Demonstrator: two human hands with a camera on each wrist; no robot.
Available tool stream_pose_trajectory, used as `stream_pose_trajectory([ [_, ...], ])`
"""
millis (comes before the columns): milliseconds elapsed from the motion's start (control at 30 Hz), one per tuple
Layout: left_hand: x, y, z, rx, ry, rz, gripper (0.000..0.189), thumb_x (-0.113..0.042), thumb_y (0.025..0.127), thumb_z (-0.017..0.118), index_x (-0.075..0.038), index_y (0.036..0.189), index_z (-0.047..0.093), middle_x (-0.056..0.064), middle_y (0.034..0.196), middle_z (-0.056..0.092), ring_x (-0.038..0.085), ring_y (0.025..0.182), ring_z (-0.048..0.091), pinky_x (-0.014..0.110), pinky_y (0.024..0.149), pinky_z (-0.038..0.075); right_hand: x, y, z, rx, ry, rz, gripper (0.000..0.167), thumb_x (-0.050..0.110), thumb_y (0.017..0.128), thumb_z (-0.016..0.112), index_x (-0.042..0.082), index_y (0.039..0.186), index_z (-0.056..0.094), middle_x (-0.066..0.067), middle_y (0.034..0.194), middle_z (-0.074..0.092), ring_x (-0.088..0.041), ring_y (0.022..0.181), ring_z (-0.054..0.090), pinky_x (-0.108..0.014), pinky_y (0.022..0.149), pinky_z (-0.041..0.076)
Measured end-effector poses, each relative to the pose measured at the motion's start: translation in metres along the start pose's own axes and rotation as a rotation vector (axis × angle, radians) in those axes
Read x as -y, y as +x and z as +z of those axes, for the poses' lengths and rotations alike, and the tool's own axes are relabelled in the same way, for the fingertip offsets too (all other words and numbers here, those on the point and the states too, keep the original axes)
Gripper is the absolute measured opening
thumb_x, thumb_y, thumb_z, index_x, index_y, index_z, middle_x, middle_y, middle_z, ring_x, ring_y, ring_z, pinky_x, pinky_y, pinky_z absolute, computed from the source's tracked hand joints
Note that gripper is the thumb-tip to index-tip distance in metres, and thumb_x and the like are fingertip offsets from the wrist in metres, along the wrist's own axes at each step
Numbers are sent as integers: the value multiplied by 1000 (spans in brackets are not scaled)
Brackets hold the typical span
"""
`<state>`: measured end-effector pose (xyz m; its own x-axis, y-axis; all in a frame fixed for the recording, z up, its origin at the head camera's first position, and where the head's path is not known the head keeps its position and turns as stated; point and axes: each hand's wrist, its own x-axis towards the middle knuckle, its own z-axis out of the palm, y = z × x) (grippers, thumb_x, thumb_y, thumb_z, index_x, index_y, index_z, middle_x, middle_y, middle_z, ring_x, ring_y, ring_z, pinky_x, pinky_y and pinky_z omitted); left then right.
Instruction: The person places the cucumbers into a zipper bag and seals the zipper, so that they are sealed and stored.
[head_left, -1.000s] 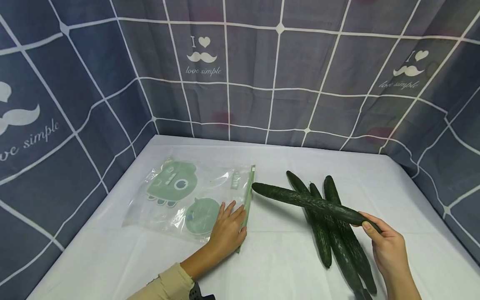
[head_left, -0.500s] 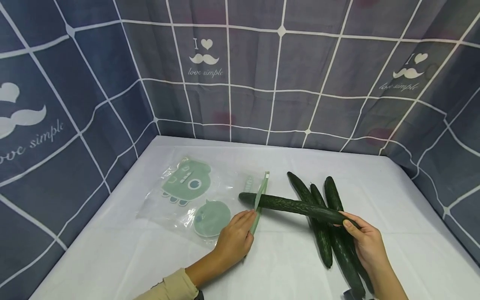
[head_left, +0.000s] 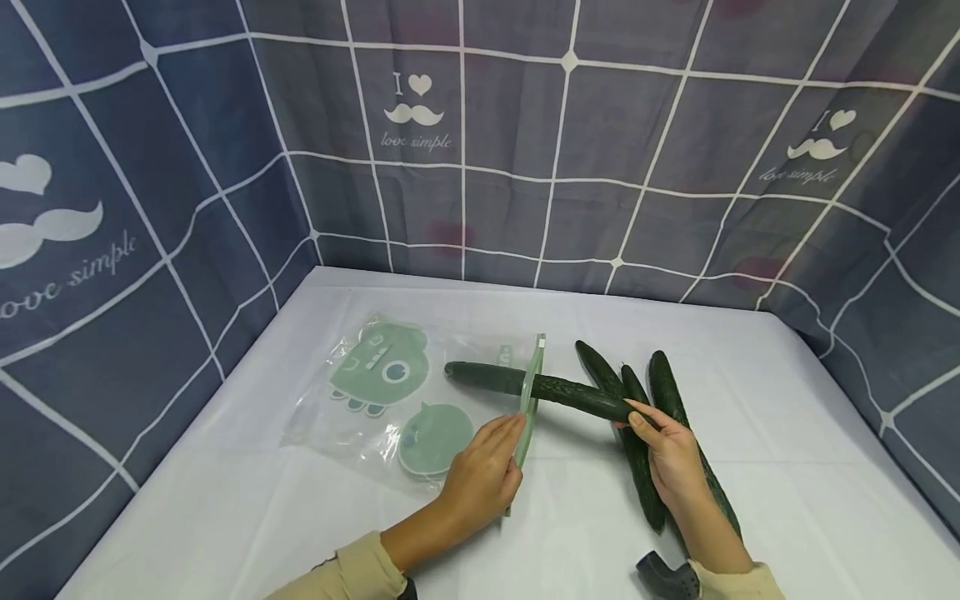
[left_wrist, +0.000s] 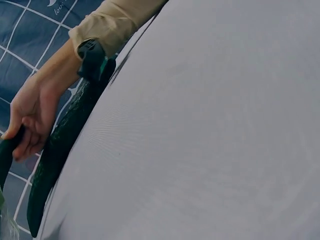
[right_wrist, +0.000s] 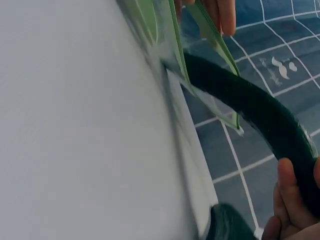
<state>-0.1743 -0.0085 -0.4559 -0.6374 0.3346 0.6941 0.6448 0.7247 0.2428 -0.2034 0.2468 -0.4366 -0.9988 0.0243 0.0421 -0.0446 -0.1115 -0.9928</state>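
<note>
My right hand [head_left: 675, 454] pinches one end of a long dark green cucumber [head_left: 577, 395] between thumb and fingers. The cucumber's far half lies inside a clear zip bag [head_left: 442, 367] with green cartoon prints, seen through the plastic. At the bag's mouth my left hand [head_left: 480, 471] grips the green zip strip [head_left: 534, 367] and lifts its upper side. The right wrist view shows the strip's two sides parted around the cucumber [right_wrist: 250, 102], with the right hand's fingers [right_wrist: 287, 187] curled on its near end. In the left wrist view the right hand [left_wrist: 35, 110] holds the cucumber's end.
Several more cucumbers [head_left: 596, 364] lie crossed on the white-covered table [head_left: 585, 525], partly under the right forearm. A dark wrist device [head_left: 667, 575] sits at the right sleeve. Grey-blue checked cloth [head_left: 502, 208] stands behind and on both sides.
The right hand has moved left, carrying the cucumber's tip through the mouth into the bag. The left hand has gone from lying flat on the bag to lifting its edge; the bag slid slightly right.
</note>
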Motion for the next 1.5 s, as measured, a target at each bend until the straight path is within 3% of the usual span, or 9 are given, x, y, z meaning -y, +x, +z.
stream_pose_trajectory([
  [167,-2,2,-2,-11,0,9,48,0,70,59,1,117,59,9,118,62,23,110,57,25,70,54,2,9,24,-34,24,64,13,19,90,58,23,99,66,10,72,69,-1,96,55,-12,89,37],
  [300,-4,5,-4,-22,1,19,49,0,70,59,0,118,59,8,119,62,22,111,56,24,71,54,3,17,44,-45,28,91,10,20,88,59,23,96,65,10,70,68,-4,93,56,-15,92,36],
  [400,-5,6,-6,-28,2,21,49,0,69,60,0,118,59,8,119,62,21,112,56,24,70,54,3,23,57,-43,43,99,12,20,88,59,17,99,64,9,68,68,-6,93,55,-20,96,33],
  [600,-9,6,-7,-8,4,19,50,-1,68,61,0,118,59,8,119,62,21,114,55,24,70,54,1,32,78,-25,48,133,38,16,90,56,-6,121,51,9,67,67,-8,95,55,-23,96,35],
  [733,-8,6,-7,9,9,13,50,-2,70,59,-1,120,58,7,121,61,20,115,54,23,70,54,1,36,86,-16,86,146,42,13,91,54,-12,124,46,7,67,67,-9,96,54,-30,101,33],
  [967,-5,7,-7,32,27,8,50,-4,72,58,-3,121,58,6,124,59,19,115,54,23,70,54,5,38,96,-26,173,176,12,9,90,55,6,98,64,3,66,68,-10,87,58,-28,92,40],
  [1167,-1,9,-6,9,30,33,49,-4,72,59,-3,120,59,6,123,59,19,113,56,23,71,54,7,44,102,-13,214,186,16,8,90,55,17,83,66,4,69,66,-8,76,60,-22,83,43],
  [1333,-1,7,-4,40,4,41,48,-4,73,58,-3,120,59,7,124,59,18,112,57,24,75,53,-2,53,104,-12,96,176,13,13,89,57,9,96,67,9,71,64,-6,76,59,-27,84,40],
  [1500,0,3,-1,97,-7,9,47,-3,72,58,-3,120,59,7,123,59,17,111,57,24,78,52,-22,64,100,23,-148,236,37,21,90,56,-6,116,58,13,72,63,-6,79,56,-27,80,41],
])
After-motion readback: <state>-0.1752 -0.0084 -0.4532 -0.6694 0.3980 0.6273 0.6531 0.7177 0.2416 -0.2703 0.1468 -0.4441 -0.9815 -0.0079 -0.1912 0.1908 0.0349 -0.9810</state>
